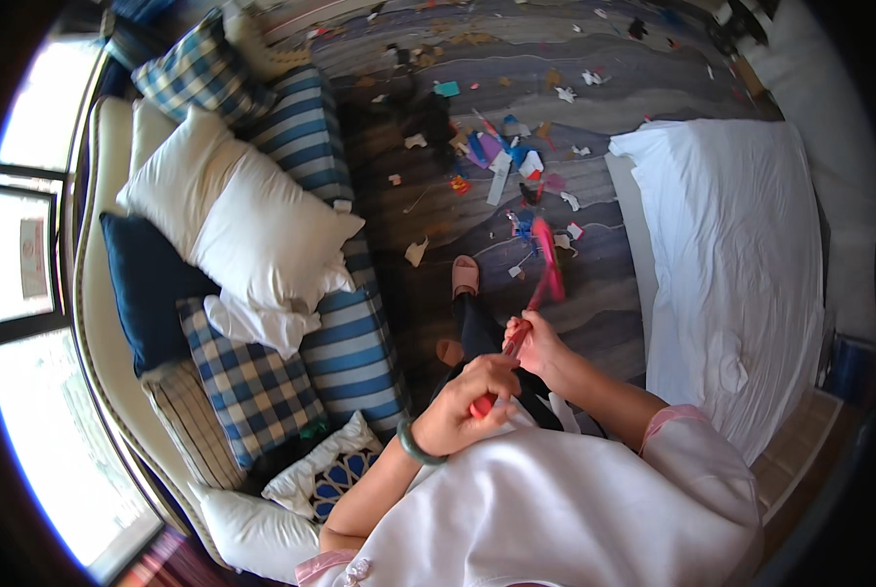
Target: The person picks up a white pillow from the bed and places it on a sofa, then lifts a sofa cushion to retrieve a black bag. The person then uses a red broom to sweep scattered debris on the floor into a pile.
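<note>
A pink-red broom (548, 259) slants down and away from my body, its head at the floor and slightly blurred. My left hand (469, 393), with a green bangle at the wrist, is closed round the top end of the handle. Lower on the same handle, my right hand (544, 347) is wrapped round it. Just past the broom head lies a loose heap of coloured scraps (487, 149), mostly purple, white, blue and red. A torn pale scrap (416, 251) lies to the left of the broom.
Along the left runs a blue-striped sofa (355, 338) piled with white pillows (262, 220) and checked cushions (252, 377). At the right stands a bed or bench under a white sheet (732, 264). More litter dots the dark patterned floor (595, 284). My foot wears a pink slipper (465, 274).
</note>
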The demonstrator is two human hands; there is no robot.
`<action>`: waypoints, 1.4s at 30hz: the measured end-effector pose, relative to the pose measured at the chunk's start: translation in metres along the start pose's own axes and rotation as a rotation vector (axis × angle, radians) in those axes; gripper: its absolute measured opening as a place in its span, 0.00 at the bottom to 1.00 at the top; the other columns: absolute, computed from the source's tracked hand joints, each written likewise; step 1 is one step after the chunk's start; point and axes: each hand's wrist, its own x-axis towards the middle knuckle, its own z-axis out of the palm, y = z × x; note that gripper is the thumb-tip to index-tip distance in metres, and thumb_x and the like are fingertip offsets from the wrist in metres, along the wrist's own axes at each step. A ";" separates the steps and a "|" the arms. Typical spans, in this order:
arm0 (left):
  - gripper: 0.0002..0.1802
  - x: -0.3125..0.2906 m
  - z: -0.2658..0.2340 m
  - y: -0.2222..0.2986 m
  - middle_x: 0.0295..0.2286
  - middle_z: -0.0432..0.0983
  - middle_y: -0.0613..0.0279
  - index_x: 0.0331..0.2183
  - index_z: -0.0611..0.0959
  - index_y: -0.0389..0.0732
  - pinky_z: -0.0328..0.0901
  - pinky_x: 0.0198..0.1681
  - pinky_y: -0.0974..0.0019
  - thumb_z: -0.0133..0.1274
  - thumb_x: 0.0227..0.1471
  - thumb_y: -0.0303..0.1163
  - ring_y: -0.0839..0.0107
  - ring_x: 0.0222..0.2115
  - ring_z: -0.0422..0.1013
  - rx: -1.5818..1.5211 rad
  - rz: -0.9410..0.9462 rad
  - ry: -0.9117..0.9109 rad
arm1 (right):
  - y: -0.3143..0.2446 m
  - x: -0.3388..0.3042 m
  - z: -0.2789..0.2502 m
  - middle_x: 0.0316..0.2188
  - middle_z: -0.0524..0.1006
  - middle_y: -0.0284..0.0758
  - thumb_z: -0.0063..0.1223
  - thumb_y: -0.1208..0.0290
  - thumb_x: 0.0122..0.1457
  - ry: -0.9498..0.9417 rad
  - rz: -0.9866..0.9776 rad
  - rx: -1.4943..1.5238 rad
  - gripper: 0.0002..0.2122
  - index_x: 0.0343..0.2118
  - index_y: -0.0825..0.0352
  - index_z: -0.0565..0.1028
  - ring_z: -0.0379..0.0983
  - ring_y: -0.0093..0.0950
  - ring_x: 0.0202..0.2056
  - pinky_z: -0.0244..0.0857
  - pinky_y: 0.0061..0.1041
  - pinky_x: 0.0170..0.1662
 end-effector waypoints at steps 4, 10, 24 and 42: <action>0.08 0.063 0.002 -0.058 0.41 0.72 0.58 0.33 0.73 0.37 0.56 0.54 0.64 0.56 0.50 0.23 0.68 0.48 0.64 -0.437 -0.458 0.115 | -0.048 0.018 -0.011 0.20 0.72 0.28 0.43 0.63 0.58 0.195 -0.096 0.162 0.10 0.22 0.60 0.68 0.70 0.24 0.24 0.64 0.25 0.30; 0.10 0.148 -0.032 -0.119 0.38 0.74 0.57 0.33 0.76 0.36 0.71 0.40 0.65 0.50 0.58 0.33 0.69 0.38 0.72 -0.433 -0.462 0.183 | -0.105 0.093 0.021 0.19 0.68 0.24 0.41 0.58 0.61 0.192 0.025 0.166 0.11 0.25 0.57 0.67 0.67 0.21 0.22 0.64 0.22 0.26; 0.08 0.191 -0.088 0.046 0.24 0.71 0.61 0.22 0.72 0.40 0.64 0.41 0.61 0.55 0.47 0.25 0.60 0.36 0.70 0.186 -0.229 0.133 | -0.091 0.057 0.242 0.23 0.72 0.28 0.49 0.62 0.61 -0.303 -0.041 0.104 0.09 0.28 0.61 0.70 0.69 0.23 0.25 0.67 0.25 0.31; 0.07 0.176 -0.110 0.004 0.27 0.70 0.59 0.24 0.71 0.38 0.65 0.42 0.60 0.53 0.47 0.20 0.60 0.37 0.69 0.214 -0.194 -0.001 | -0.076 0.125 0.228 0.17 0.69 0.27 0.49 0.65 0.57 -0.346 -0.110 0.244 0.08 0.24 0.59 0.67 0.66 0.24 0.22 0.62 0.28 0.29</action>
